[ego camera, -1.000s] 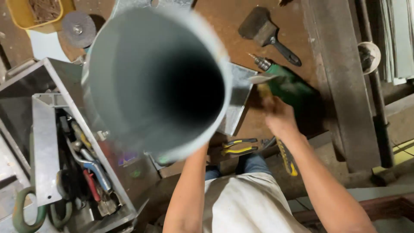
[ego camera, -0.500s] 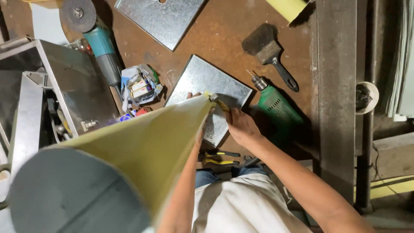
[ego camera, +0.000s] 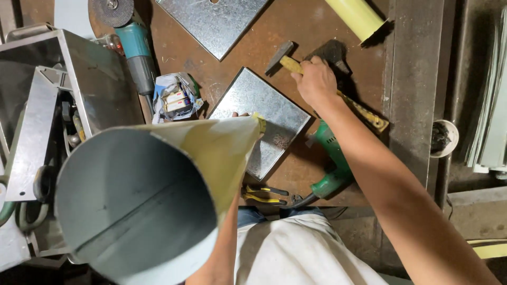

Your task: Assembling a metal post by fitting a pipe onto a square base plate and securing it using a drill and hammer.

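Up close, a rolled sheet-metal cone (ego camera: 158, 195), yellow-coated outside and dull grey inside, tapers to a galvanized square plate (ego camera: 269, 119) on the rusty tabletop (ego camera: 296, 31). Its bulk hides the left hand (ego camera: 240, 114), grip unclear. The right hand (ego camera: 316, 82) clasps a wooden-handled hammer (ego camera: 280, 58). A crumpled printed packet (ego camera: 176, 97) lies nearby.

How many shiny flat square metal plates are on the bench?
2: one galvanised plate at the top edge, one galvanised plate beneath the yellow duct's tip. Others may be hidden under the duct.
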